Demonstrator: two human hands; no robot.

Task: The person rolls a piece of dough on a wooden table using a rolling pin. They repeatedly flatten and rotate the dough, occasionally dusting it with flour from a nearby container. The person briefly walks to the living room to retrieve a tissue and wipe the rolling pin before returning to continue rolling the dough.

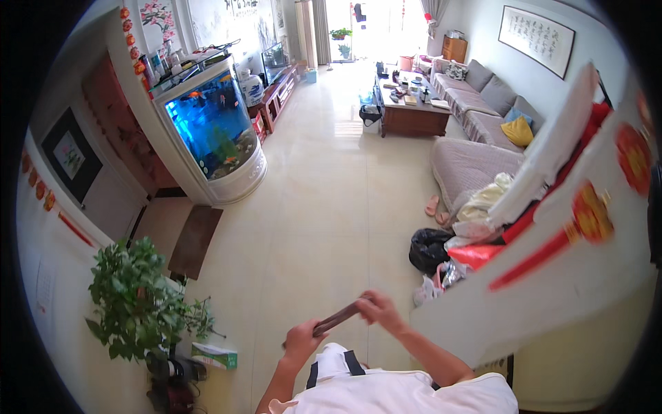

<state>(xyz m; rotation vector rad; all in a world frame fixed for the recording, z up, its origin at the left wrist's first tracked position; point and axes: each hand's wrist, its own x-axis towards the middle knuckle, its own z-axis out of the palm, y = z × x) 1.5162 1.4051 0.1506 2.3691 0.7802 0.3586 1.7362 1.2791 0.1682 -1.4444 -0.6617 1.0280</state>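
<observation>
Between my two hands runs a dark brown stick-like thing, long and narrow, slanting up from left to right. It seems to have two lengths side by side; its exact kind cannot be made out. My left hand is closed around its lower left part, and a short end pokes out past the hand. Higher and to the right, my right hand grips the other end. Both hands are held in front of my body, over the pale tiled floor.
A leafy potted plant stands at the left, with a green and white box beside it. To the right, a black bag lies by a white wall with red hangings. Farther off are a fish tank, coffee table and sofa.
</observation>
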